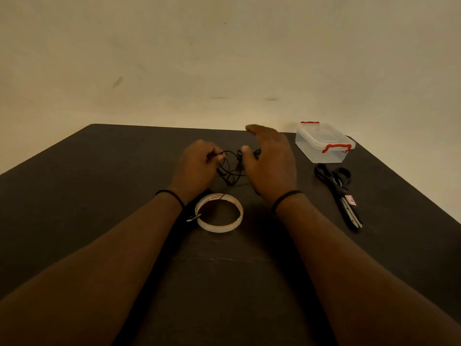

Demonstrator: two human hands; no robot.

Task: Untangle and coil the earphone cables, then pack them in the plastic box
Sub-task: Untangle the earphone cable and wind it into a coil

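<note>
- Big dark matte table (99, 183) takes up most of the view, with a plain pale wall behind it.
- Clear plastic box (321, 143) with red clip handles sits far right, lid on as far as I can tell, so it'll need opening before anything gets packed.
- Black-handled scissors (336, 191) lie just in front of the box, blades pointing toward the person.
- Ring of clear tape (219, 213) lies flat between the two wrists.
- Right hand (270, 161) is spread open, fingers fairly straight, holding nothing I can make out, right beside the tangle.
- Left hand (197, 163) is curled up, pinching a strand.
- The earphone cables (230, 168), thin, black and loopy, sit bunched between both hands, no real long axis yet. Right hand's nearer the box.
</note>
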